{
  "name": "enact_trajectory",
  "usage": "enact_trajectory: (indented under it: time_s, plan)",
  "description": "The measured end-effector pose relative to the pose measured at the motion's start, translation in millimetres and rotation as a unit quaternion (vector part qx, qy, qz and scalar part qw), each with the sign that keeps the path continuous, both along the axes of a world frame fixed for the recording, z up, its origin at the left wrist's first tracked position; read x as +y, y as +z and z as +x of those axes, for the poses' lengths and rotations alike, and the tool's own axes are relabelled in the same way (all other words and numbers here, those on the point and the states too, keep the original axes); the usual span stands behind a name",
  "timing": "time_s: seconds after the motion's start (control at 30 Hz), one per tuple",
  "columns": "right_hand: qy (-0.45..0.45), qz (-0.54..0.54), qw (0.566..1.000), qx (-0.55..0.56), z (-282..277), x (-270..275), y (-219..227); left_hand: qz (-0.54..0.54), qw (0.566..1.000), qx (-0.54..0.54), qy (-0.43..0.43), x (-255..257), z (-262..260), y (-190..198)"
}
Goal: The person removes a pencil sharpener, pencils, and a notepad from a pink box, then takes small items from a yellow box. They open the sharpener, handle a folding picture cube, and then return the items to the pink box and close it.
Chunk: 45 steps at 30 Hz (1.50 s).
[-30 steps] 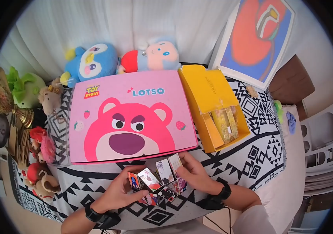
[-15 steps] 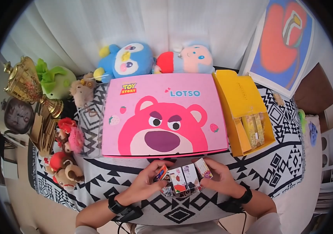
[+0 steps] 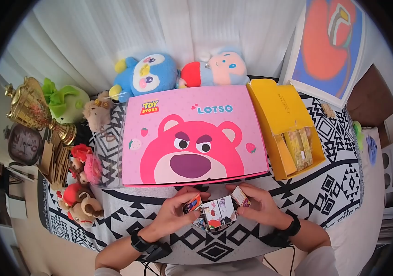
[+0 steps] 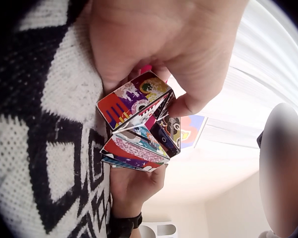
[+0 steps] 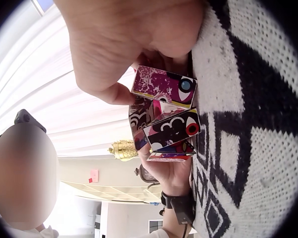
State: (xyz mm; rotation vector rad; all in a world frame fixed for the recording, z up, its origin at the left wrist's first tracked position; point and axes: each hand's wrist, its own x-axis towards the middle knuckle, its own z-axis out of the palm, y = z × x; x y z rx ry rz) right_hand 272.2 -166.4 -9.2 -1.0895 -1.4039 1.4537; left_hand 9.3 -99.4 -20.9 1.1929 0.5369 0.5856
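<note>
A folding picture cube [image 3: 219,212], made of small hinged blocks with bright printed faces, is held between both hands low over the cloth. My left hand [image 3: 174,214] grips its left end, thumb on the near side. At the other end my right hand [image 3: 264,208] holds the blocks with thumb and fingers. Two white printed faces lie side by side in the middle, and the end blocks tilt outward. Gaps between the angled blocks show in the left wrist view, where the cube [image 4: 139,126] has colourful sides. Purple and black eye designs mark the cube [image 5: 171,131] in the right wrist view.
Just beyond the hands lies a large pink bear box [image 3: 192,138], with an open yellow box [image 3: 263,108] to its right. Plush toys [image 3: 153,76] line the back. A gold trophy [image 3: 33,106], a clock [image 3: 24,145] and more plush toys [image 3: 83,202] stand left.
The cube's middle blocks have turned from a slanted, spread arrangement to two faces side by side. The head view has shifted, putting the scene further right. Over the last half second the hands barely move.
</note>
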Motion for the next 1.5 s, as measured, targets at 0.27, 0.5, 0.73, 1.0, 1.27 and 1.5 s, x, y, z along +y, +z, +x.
enact_trajectory:
  time_s: [0.27,0.5,0.73,1.0,1.27,1.5]
  plan:
    - [0.07,0.044,0.996,-0.041,2,4,4,0.003,0.998,0.023,-0.059,3,0,6]
    - [0.09,0.031,0.994,-0.046,5,5,8,-0.022,0.997,-0.046,-0.052,2,-1,-8]
    - [0.026,-0.026,0.998,0.041,0,-4,-7,-0.033,0.997,-0.054,-0.043,1,0,-4]
    - [0.022,-0.003,0.997,0.071,0,1,-8,-0.071,0.997,-0.027,-0.013,0,0,-3]
    - [0.082,0.067,0.992,-0.062,2,6,1,-0.101,0.994,0.021,-0.039,-2,-4,-12]
    - [0.049,-0.064,0.996,0.048,-1,-4,-11,-0.271,0.959,-0.048,-0.06,-4,1,-1]
